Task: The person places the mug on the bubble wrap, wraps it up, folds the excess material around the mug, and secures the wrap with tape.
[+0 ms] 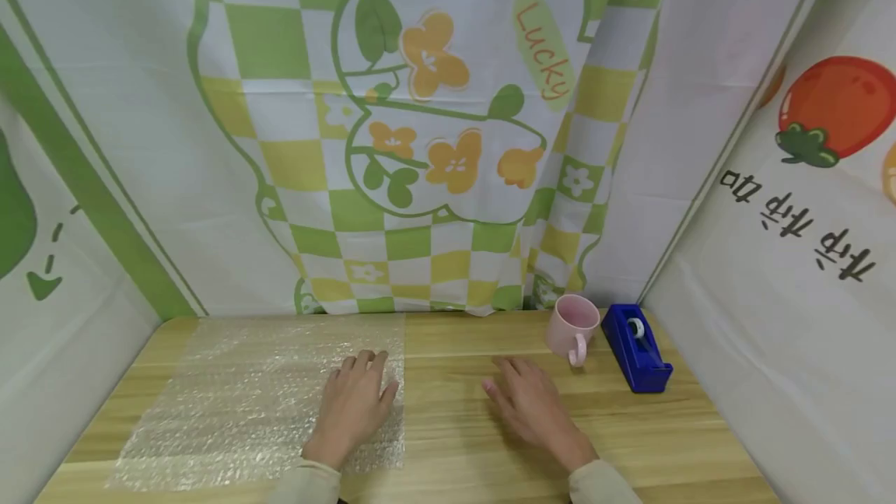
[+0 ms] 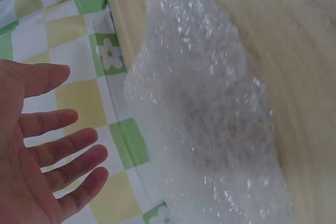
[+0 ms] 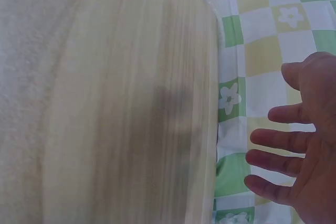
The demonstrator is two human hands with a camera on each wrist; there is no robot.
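A clear sheet of bubble wrap (image 1: 231,403) lies flat over the left half of the wooden table. Above its right part is my left hand (image 1: 353,407), palm down with fingers spread and nothing held. The left wrist view shows the same hand (image 2: 47,145) with its fingers apart, beside the bubble wrap (image 2: 205,103). My right hand (image 1: 532,407) hovers over the wood to the right of the sheet, its fingers loosely extended. In the right wrist view that hand (image 3: 299,145) holds nothing. A pink mug (image 1: 565,330) stands upright beyond it, handle toward me.
A blue tape dispenser (image 1: 637,352) with a small roll sits right of the mug. The wooden table (image 1: 448,442) meets a checked curtain (image 1: 392,255) at its far edge. White printed cloth walls (image 1: 805,317) flank both sides.
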